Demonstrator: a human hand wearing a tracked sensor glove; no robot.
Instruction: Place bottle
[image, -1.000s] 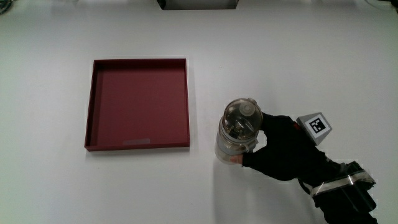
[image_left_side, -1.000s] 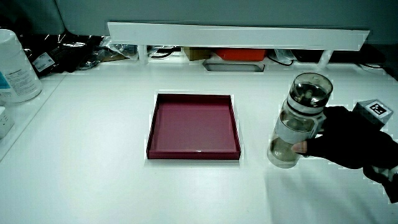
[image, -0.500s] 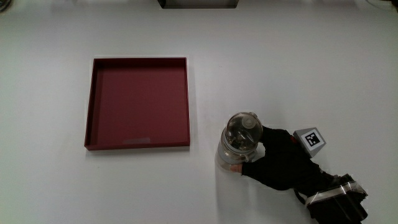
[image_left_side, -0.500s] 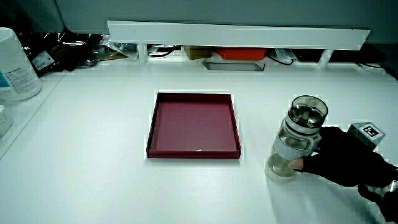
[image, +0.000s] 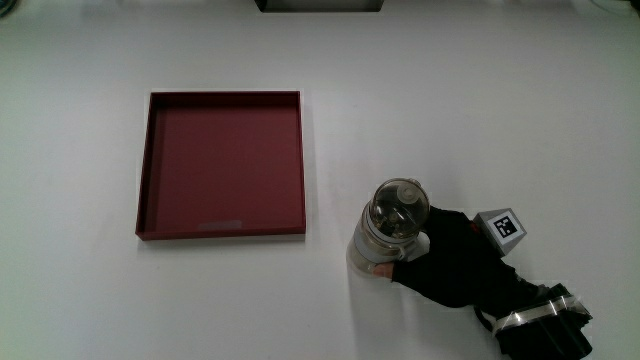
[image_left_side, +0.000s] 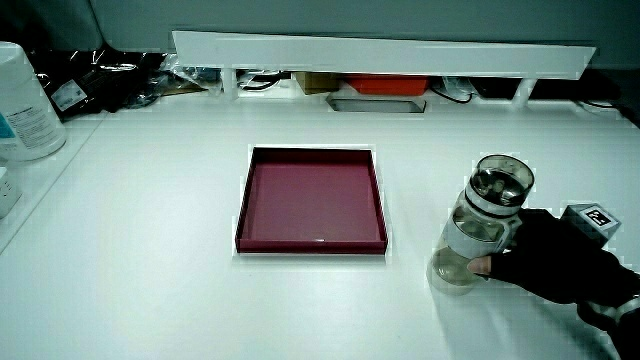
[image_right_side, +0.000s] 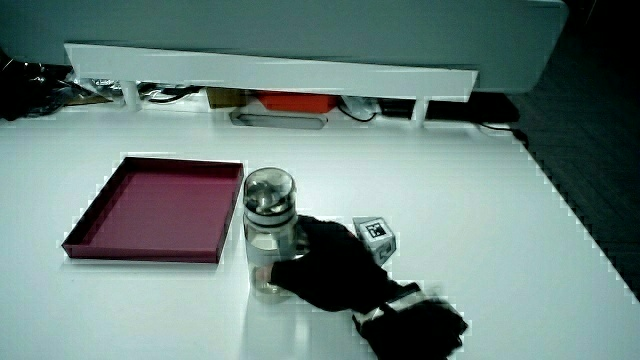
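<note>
A clear bottle (image: 388, 228) with a transparent lid stands upright on the white table, beside the dark red tray (image: 220, 232) and slightly nearer to the person than the tray's middle. It also shows in both side views, bottle (image_left_side: 482, 226) and bottle (image_right_side: 268, 240). The hand (image: 440, 262) in its black glove is wrapped around the bottle's lower body, thumb tip showing at the base. The patterned cube (image: 503, 228) sits on the hand's back. The bottle's base looks to rest on the table.
The red tray (image_left_side: 312, 241) holds nothing. A low white partition (image_left_side: 380, 55) with cables and an orange item under it runs along the table's edge farthest from the person. A white container (image_left_side: 22, 105) stands at the table's edge in a side view.
The hand has brought the bottle down and a little nearer to the person over the last second; since half a second ago it has barely moved. The tray is unchanged.
</note>
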